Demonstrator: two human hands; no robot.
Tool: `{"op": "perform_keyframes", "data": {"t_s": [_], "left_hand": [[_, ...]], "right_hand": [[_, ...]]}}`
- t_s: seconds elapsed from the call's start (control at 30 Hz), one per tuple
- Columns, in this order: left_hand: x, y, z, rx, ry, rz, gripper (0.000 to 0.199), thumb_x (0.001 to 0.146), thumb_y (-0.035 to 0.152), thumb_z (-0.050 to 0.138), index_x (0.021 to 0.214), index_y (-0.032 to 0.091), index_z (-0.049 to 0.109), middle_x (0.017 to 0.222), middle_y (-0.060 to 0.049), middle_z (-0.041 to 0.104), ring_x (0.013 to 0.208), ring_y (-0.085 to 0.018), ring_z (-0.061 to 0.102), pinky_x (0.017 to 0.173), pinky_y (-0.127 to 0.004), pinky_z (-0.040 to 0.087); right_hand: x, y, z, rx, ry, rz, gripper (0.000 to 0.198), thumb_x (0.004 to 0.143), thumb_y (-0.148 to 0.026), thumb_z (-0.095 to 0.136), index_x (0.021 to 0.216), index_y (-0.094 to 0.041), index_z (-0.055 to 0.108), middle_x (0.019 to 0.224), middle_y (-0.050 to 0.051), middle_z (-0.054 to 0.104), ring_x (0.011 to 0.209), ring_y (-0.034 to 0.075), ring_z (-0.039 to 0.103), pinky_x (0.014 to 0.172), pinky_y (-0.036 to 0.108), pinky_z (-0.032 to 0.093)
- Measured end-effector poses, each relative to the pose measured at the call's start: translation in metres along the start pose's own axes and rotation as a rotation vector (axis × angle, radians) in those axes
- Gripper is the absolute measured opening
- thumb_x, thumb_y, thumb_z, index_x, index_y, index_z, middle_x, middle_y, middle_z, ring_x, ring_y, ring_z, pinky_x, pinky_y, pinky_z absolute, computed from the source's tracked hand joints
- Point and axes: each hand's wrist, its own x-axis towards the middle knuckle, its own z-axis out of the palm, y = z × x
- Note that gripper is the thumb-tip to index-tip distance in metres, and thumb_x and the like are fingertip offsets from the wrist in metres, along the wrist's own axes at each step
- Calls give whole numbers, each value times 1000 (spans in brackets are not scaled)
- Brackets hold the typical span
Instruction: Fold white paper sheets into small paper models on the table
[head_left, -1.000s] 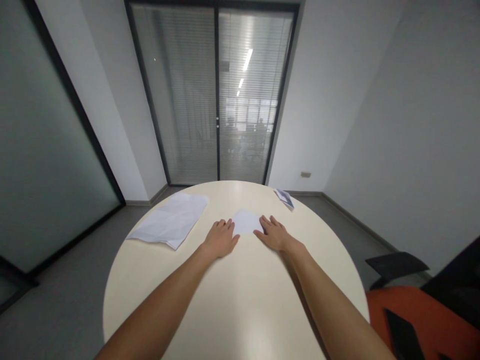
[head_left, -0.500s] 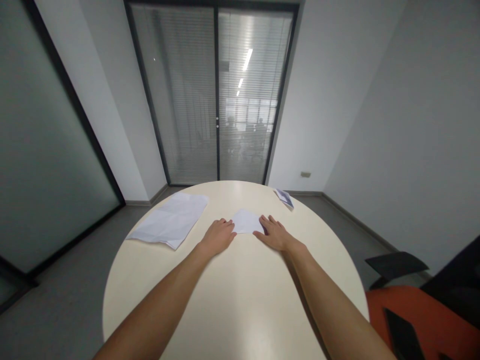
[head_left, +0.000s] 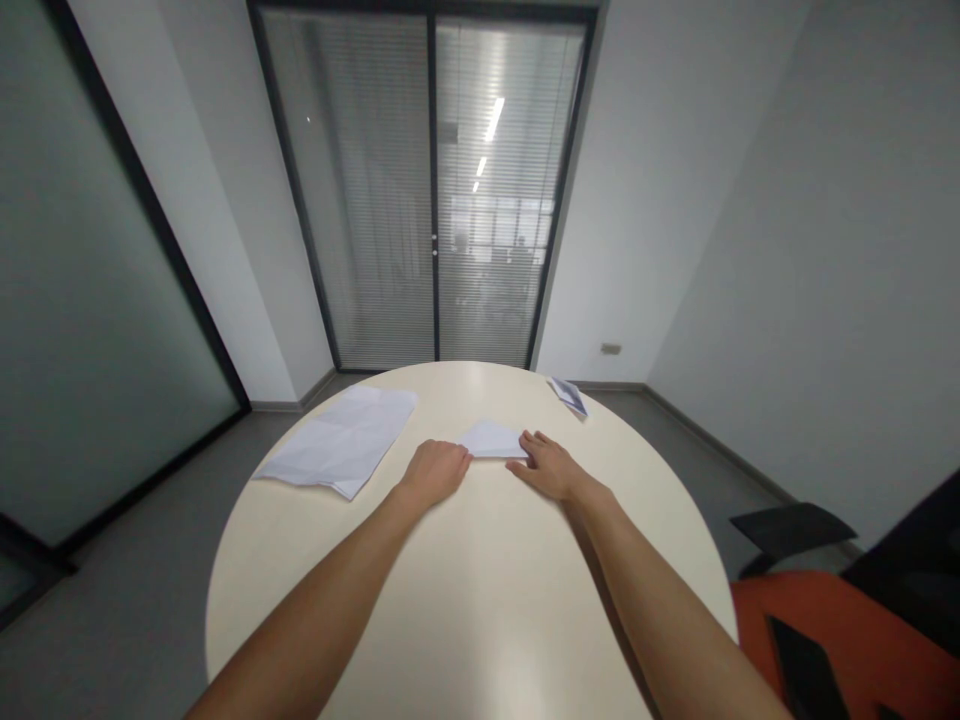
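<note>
A small white piece of folded paper (head_left: pixel 491 440) lies on the round cream table (head_left: pixel 465 600), between my two hands. My left hand (head_left: pixel 439 468) has its fingers closed at the paper's left corner, pinching the near edge there. On the other side, my right hand (head_left: pixel 550 466) rests flat with fingers spread, its fingertips touching the paper's right corner. The paper narrows toward its far side, and its near edge looks slightly raised. My hands cover both of its side corners.
Larger sheets of white paper (head_left: pixel 341 440) lie at the table's left. A small folded paper (head_left: pixel 568 396) sits near the far right edge. An orange chair (head_left: pixel 847 640) with black armrests stands at the right. Beyond the table is a glass door (head_left: pixel 435 200) with blinds.
My left hand has closed its fingers on the paper's left corner. The paper's near edge has shifted slightly away from me and appears lifted. My right hand has hardly moved.
</note>
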Motion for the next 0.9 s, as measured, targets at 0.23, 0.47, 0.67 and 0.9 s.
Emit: {"op": "perform_keyframes", "data": {"t_s": [0.23, 0.47, 0.67, 0.9], "left_hand": [[2, 0, 0, -72, 17, -38, 46, 104, 35, 33, 99, 18, 75, 100, -13, 75, 95, -25, 71, 86, -35, 51], [0, -2, -2, -99, 12, -39, 43, 103, 36, 35, 101, 17, 74, 105, -13, 72, 96, -26, 70, 88, -37, 51], [-1, 1, -4, -85, 9, -35, 35, 99, 43, 45, 106, 19, 70, 110, -13, 71, 101, -28, 68, 88, -39, 51], [-2, 5, 1, -62, 7, 34, 31, 96, 42, 51, 110, 19, 66, 115, -14, 70, 110, -31, 60, 92, -43, 50]], "right_hand": [[-2, -5, -13, -71, 72, 2, 33, 98, -38, 49, 110, -18, 72, 124, 14, 64, 116, 27, 56, 102, 35, 41], [-4, -7, -20, -67, 36, -1, 32, 96, -30, 47, 110, -17, 74, 123, 13, 66, 114, 25, 57, 100, 31, 40], [-2, -13, -18, -114, 52, 36, 37, 91, -24, 49, 120, -14, 70, 127, 14, 65, 116, 28, 55, 102, 34, 39], [-3, -20, -17, -149, 40, 61, 37, 94, -28, 46, 122, -16, 67, 133, 16, 60, 118, 30, 53, 97, 39, 41]]}}
